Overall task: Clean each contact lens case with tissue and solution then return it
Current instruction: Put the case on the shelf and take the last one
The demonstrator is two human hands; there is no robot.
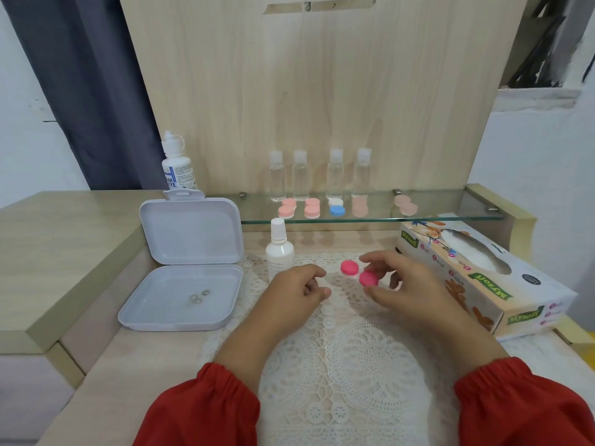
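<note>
A contact lens case with two bright pink caps (349, 268) hovers just above the lace mat (354, 365). My right hand (409, 284) grips it at the nearer cap. My left hand (299, 284) is beside it to the left, fingers curled, holding nothing that I can see. A small white solution bottle (279, 249) stands upright behind my left hand. The tissue box (483, 275) lies to the right, tissue showing in its slot. Several more lens cases, pale pink ones (287, 208) and a white and blue one (336, 207), lie on the glass shelf (450, 217).
An open white plastic box (186, 284) with a few small clear pieces inside sits at the left. A larger solution bottle (176, 165) stands behind it. Several clear bottles (301, 175) line the back of the shelf. A wooden panel rises behind.
</note>
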